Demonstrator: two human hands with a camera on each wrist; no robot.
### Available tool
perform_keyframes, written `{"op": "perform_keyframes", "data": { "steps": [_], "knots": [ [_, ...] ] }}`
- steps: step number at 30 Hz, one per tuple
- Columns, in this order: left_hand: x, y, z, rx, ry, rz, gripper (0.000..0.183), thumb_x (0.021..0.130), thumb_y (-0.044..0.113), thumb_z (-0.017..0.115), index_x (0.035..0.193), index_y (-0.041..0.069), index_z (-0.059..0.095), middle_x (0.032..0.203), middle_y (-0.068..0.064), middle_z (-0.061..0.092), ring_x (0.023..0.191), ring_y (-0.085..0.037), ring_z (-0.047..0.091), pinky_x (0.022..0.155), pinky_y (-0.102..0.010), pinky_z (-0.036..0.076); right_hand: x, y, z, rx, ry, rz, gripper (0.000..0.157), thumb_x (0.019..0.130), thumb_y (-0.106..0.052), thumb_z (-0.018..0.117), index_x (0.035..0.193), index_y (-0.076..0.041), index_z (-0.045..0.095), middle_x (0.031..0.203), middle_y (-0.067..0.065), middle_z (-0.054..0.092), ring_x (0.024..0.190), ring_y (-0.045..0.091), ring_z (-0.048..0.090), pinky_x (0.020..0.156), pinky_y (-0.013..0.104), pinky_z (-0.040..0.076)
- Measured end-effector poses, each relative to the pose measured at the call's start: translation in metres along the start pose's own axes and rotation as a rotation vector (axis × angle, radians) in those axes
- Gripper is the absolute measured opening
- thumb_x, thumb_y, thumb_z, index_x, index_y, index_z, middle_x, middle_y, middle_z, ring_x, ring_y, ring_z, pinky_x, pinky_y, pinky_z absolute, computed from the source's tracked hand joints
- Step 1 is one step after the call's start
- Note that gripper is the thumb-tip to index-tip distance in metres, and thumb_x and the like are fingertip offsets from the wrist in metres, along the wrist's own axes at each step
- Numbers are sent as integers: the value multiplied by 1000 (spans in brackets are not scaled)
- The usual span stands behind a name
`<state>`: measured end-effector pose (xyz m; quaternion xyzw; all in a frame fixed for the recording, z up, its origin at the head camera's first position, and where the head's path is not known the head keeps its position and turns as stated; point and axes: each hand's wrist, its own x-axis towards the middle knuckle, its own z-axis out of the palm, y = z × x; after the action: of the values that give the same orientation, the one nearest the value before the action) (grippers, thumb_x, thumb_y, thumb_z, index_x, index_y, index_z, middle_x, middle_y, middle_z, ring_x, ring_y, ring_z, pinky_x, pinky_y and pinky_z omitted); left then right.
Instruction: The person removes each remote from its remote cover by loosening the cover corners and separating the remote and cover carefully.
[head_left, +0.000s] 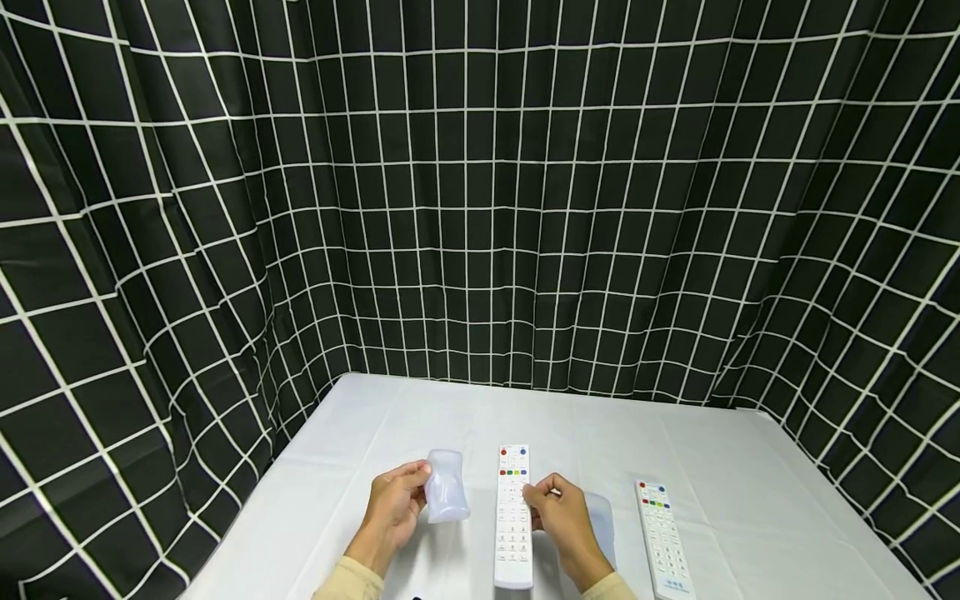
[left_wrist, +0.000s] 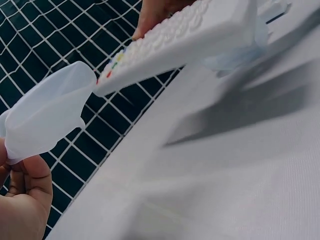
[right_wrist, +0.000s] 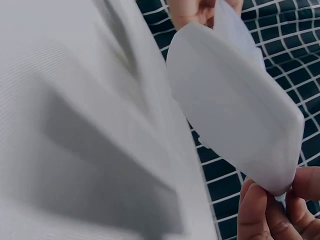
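Observation:
My left hand (head_left: 393, 506) pinches a translucent, whitish soft sleeve (head_left: 447, 487) by its left edge, above the table. In the left wrist view the open mouth of this sleeve (left_wrist: 60, 100) faces the end of a white remote control (left_wrist: 175, 47). My right hand (head_left: 562, 521) grips that remote (head_left: 513, 517) by its right side, buttons up, with its coloured keys at the far end. From the right wrist view, the remote's plain underside (right_wrist: 235, 110) shows, with the thumb and fingers (right_wrist: 260, 215) at its edge. In the head view, sleeve and remote are apart.
A second white remote (head_left: 663, 537) lies on the white-covered table (head_left: 720, 450) at the right. Another translucent piece (head_left: 602, 521) lies partly hidden behind my right hand. A black curtain with a white grid (head_left: 510, 208) hangs around the table's back and sides.

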<state>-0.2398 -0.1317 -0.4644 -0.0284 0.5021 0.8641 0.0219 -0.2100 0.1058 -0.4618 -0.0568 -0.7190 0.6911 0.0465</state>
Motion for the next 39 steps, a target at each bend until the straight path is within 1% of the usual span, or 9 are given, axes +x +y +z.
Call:
{"op": "perform_keyframes", "data": {
  "steps": [5,10,16,22,27,29,33,39],
  "knots": [
    [0,-2,-4,-1,-9,-12,31,92,-3,59,118,-19,51,107,-17,56,90,-21,58,83,-30,50,6,11,6,-66,26,-5,17,88,-6,66,79,-1,52,65,5,59,57,17,55,53,29,49],
    [-3,-5,-9,6,-19,-18,34,92,-2,59,120,-19,49,111,-18,56,94,-23,59,86,-31,50,8,20,10,-148,1,-16,17,88,-7,66,78,-2,53,64,4,58,55,16,55,52,30,49],
    [-4,-9,-14,10,-36,-28,34,92,-1,60,119,-18,50,110,-18,56,92,-22,60,84,-30,50,11,28,13,-233,-18,1,17,88,-8,66,79,-3,52,64,3,59,55,17,56,52,30,49],
    [-3,-12,-14,5,-27,-31,32,91,-2,61,117,-18,52,104,-17,58,87,-21,60,79,-29,51,18,30,14,-301,-41,19,17,88,-8,66,80,-4,52,67,4,60,56,16,56,53,29,50],
    [-6,-14,-16,2,-35,-47,34,91,-3,61,118,-19,50,106,-17,57,90,-22,60,82,-30,51,19,33,16,-304,-78,45,17,88,-5,66,79,-4,52,70,6,61,58,15,57,54,29,50],
    [-8,-14,-17,1,-46,-56,35,91,-3,60,120,-19,49,109,-18,56,92,-22,60,85,-31,51,18,33,17,-297,-78,48,17,87,-5,66,78,-4,52,69,6,61,57,15,57,53,29,50],
    [-9,-14,-18,-1,-53,-62,35,92,-2,59,121,-19,47,111,-18,55,93,-23,59,86,-31,50,17,33,18,-301,-62,24,17,87,-6,66,78,-4,52,67,5,61,55,15,59,51,29,51],
    [-8,-15,-19,13,-46,-56,34,91,-2,60,118,-19,50,107,-17,57,91,-22,59,83,-30,51,18,33,20,-312,-48,0,16,85,-4,67,77,-4,53,67,4,62,56,15,58,51,29,52]
  ]
}}
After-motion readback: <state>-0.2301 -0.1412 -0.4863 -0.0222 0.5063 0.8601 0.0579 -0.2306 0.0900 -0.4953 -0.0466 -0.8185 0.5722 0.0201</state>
